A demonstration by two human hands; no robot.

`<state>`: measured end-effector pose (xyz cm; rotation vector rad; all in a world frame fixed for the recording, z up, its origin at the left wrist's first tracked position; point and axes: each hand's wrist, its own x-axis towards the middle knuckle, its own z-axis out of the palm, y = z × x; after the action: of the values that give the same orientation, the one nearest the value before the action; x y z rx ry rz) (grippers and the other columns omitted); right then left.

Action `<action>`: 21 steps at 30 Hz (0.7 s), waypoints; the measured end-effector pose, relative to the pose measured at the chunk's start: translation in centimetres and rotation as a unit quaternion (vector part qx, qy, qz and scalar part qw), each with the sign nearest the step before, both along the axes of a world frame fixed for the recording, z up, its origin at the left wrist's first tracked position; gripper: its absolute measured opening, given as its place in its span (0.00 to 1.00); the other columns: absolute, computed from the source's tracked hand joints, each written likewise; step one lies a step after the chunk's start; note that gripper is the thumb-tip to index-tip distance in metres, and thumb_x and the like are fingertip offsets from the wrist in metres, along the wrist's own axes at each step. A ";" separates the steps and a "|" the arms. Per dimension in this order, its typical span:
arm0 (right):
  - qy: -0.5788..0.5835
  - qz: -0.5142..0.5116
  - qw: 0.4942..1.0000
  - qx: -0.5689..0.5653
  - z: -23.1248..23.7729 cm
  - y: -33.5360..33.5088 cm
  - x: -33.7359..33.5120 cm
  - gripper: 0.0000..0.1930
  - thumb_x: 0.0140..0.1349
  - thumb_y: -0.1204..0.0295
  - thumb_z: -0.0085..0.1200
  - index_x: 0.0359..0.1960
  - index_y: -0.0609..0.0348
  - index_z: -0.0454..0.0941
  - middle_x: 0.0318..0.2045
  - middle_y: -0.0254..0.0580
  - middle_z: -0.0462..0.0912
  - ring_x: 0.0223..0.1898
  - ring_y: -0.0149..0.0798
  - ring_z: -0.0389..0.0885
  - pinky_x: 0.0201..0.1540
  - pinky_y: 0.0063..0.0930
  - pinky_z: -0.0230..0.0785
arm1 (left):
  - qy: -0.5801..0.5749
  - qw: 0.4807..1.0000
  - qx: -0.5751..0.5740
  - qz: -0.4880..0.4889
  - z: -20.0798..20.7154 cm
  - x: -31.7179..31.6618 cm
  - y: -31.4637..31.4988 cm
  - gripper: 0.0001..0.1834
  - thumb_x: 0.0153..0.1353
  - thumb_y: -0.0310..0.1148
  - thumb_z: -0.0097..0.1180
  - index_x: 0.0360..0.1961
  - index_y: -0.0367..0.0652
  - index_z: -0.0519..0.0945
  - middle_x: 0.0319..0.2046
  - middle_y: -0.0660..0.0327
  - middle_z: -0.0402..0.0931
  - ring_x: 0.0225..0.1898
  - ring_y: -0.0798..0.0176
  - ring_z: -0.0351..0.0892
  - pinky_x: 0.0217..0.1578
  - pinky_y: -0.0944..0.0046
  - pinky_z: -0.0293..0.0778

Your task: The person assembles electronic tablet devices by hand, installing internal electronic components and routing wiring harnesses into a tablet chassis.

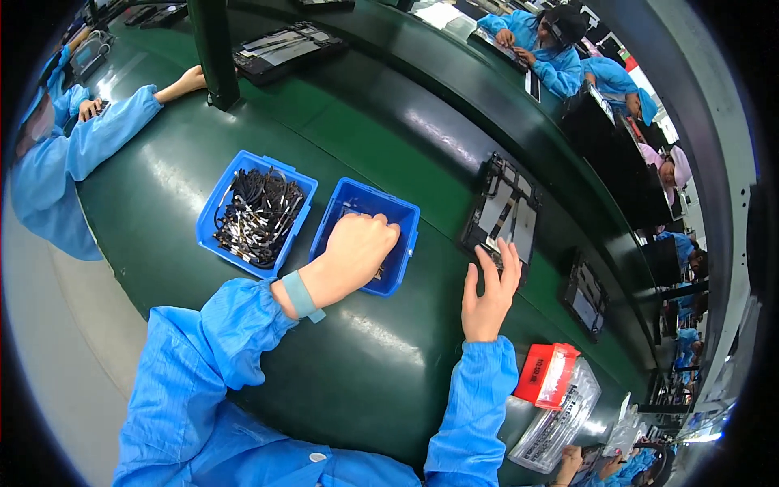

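My left hand [357, 246], with a pale band at the wrist, reaches into a blue bin [403, 213]. Its fingers curl downward in a closed shape; the fingertips, and anything between them, are hidden behind the hand. Small parts show in the bin beneath it. To the left, a second blue bin [213, 195] is heaped with black cables [258, 215] that have silvery ends. My right hand [493, 288] is open, fingers spread and holding nothing. Those fingertips lie over the near end of an opened, tablet-like device [510, 213] with a black frame; whether they touch it I cannot tell.
Another opened device [586, 296] lies farther right, and one [286, 50] lies at the far left by a dark post [213, 57]. A red box [545, 375] stands beside clear plastic trays [560, 422]. A co-worker's arm [109, 134] rests on the green table at left.
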<state>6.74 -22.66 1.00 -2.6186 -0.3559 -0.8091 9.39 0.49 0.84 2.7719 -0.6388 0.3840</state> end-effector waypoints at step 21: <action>0.116 0.025 0.946 -0.303 3.0 13.1 2.8 0.02 0.41 0.78 0.57 0.17 0.58 0.81 0.62 0.49 0.67 0.70 0.56 0.51 0.68 0.72 0.30 | 0.296 0.751 -0.589 0.048 5.3 -8.9 8.6 0.11 0.66 0.31 0.53 0.36 0.31 0.80 0.31 0.56 0.83 0.36 0.65 0.84 0.38 0.68 0.79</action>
<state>9.52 -9.56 3.99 -3.2081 -0.6925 -0.4024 0.46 9.08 6.14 1.5201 -0.0025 -0.1040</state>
